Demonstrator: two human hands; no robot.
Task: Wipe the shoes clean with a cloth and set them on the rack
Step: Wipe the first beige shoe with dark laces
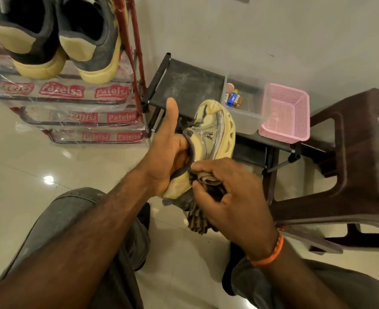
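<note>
Wiping is under way: left hand grips the shoe by its collar, held up between the knees; right hand bunches the cloth against its heel; two shoes already sit on the rack; this one awaits placing.

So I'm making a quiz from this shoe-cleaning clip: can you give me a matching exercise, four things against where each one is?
Things:
1. cream sneaker
2. striped cloth
3. dark pair of shoes
4. pink basket

Places:
A. on top of the plastic-wrapped stack
B. held in the left hand
C. on the low black rack, beside a clear box
D. bunched in the right hand

Pairs: 1-B, 2-D, 3-A, 4-C
</note>
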